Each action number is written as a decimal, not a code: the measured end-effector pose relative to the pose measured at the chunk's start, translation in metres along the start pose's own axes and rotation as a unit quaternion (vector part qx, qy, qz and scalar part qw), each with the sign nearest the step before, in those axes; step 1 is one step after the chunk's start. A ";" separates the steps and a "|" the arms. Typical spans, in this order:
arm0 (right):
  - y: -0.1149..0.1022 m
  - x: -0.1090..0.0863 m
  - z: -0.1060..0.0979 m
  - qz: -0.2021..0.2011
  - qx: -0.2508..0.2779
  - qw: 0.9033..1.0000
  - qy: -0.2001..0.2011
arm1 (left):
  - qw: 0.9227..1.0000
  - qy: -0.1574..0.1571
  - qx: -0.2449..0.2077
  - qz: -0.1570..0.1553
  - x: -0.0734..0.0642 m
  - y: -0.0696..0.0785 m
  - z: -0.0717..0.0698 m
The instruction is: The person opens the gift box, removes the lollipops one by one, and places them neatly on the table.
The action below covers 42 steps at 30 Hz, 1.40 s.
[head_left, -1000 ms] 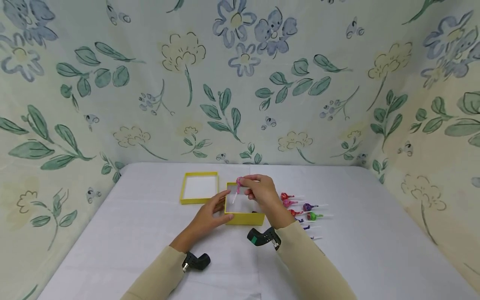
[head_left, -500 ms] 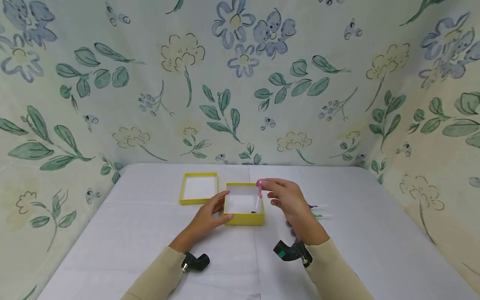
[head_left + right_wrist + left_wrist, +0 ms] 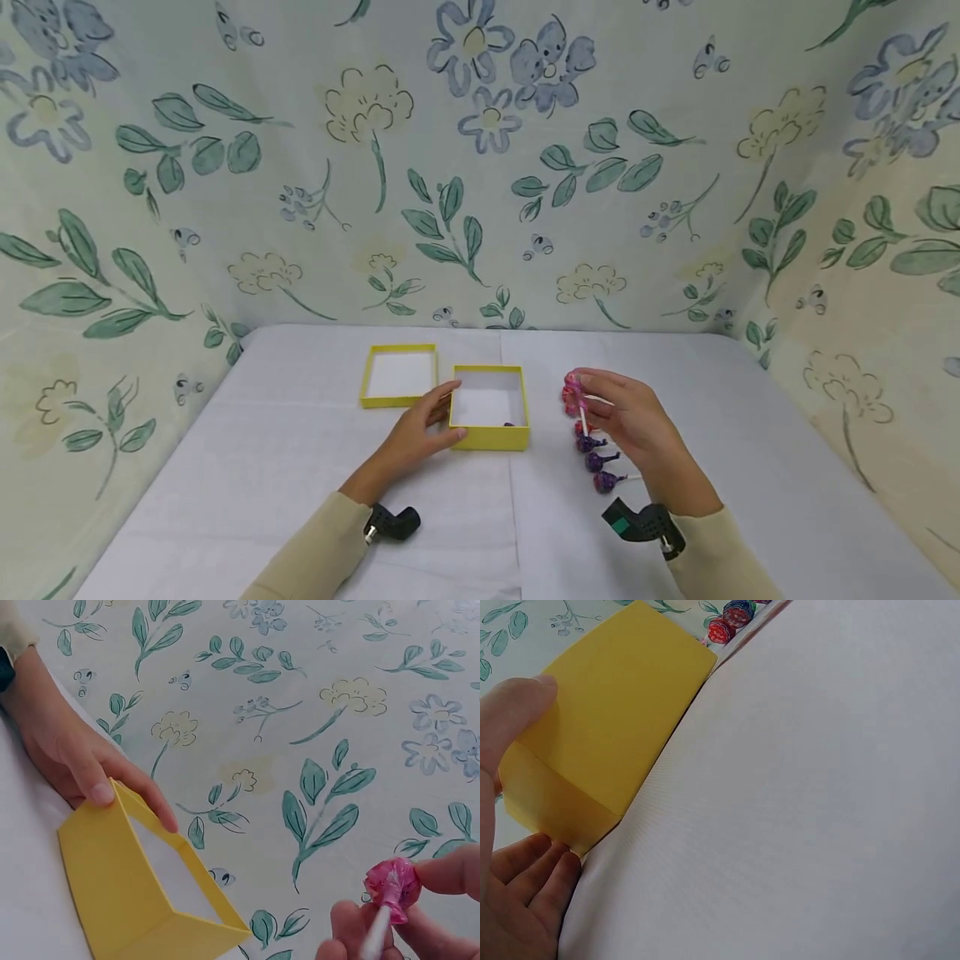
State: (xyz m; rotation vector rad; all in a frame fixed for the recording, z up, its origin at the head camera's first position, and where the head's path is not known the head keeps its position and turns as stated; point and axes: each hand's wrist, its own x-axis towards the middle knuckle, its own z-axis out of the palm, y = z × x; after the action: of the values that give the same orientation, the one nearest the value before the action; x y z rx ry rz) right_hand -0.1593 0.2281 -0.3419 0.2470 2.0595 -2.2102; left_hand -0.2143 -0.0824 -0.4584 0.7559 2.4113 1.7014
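My left hand (image 3: 412, 433) holds the left side of an open-topped yellow box (image 3: 490, 439), its thumb on the front wall and its fingers along the side. The left wrist view shows the same thumb and fingertips against the yellow box (image 3: 622, 705). My right hand (image 3: 633, 421), to the right of the box, pinches a pink-wrapped lollipop (image 3: 391, 881) by its round head, stick pointing down. Beneath and beside that hand lie several wrapped lollipops, among them a purple one (image 3: 604, 482) nearest me. The hand hides part of the row.
Behind and left of the box lies its shallow yellow lid (image 3: 397, 402), white inside facing up. A small dark thing (image 3: 509, 424) shows at the box's front inner edge. Floral cloth (image 3: 450, 300) rises behind the white-covered table (image 3: 285, 467).
My right hand has carried the pink lollipop from above the box rightward to over the row of lollipops. My left hand and the box have stayed in place.
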 end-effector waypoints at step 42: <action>0.057 -0.031 -0.117 0.003 0.230 0.972 0.037 | 1.000 0.004 0.003 0.005 0.001 0.000 0.002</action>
State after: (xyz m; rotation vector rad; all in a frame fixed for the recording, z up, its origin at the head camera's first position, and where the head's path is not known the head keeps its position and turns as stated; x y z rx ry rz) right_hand -0.1125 0.3397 -0.3991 0.3755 1.5397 -2.6850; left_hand -0.2150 -0.0803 -0.4586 0.7647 2.4228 1.7051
